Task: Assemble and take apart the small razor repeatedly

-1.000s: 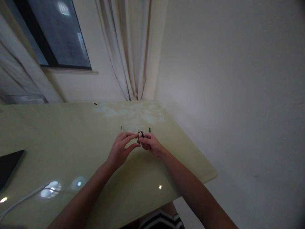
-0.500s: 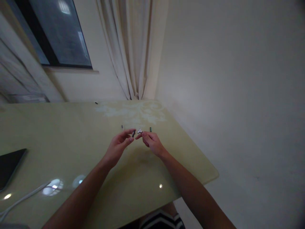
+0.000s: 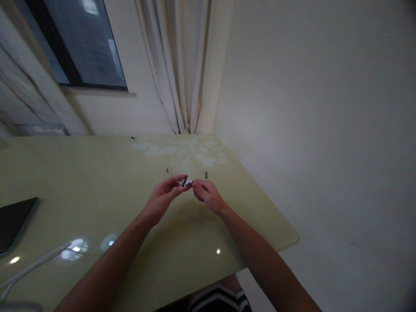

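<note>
Both hands meet above the middle of the table. Between thumb and fingertips my left hand [image 3: 162,194] pinches a small dark bar-shaped piece [image 3: 184,181]. My right hand [image 3: 208,194] is closed on a small whitish, shiny piece [image 3: 188,181], which touches or lies against the dark one. Both pieces are too small to name. Just beyond the right hand a short dark-and-green piece [image 3: 206,175] lies on the table. A thin grey-and-white piece [image 3: 168,171] lies beyond the left fingers.
The glossy pale table [image 3: 81,182] ends at a wall on the right. A dark flat device [image 3: 16,221] lies at the left, with a white cable [image 3: 35,263] nearer me. A tiny dark object [image 3: 132,138] rests at the far edge, below curtains [image 3: 182,65].
The gap between the two held pieces has closed, the whitish piece in my right hand now meeting the dark piece in my left. The view has shifted slightly.
</note>
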A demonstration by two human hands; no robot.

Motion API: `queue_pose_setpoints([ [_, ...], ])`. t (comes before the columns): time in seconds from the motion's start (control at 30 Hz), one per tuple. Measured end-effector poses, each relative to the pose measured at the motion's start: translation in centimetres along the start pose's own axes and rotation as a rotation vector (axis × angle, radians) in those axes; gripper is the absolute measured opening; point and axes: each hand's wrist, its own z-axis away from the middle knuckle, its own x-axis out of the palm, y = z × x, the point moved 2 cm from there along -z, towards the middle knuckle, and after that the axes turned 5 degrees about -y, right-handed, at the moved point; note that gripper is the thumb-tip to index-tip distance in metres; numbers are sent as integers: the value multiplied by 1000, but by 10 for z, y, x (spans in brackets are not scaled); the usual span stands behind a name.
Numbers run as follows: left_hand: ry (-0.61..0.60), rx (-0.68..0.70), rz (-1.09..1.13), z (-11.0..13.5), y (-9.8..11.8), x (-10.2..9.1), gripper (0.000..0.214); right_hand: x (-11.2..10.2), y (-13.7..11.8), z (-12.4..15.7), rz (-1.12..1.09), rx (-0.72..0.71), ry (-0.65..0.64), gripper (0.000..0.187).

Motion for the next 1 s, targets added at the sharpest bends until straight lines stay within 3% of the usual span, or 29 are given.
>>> queue_pose_setpoints([
  [1.0,36,4,25,0,-5,-4,43,0,4,-2,-35,22,-19,51],
])
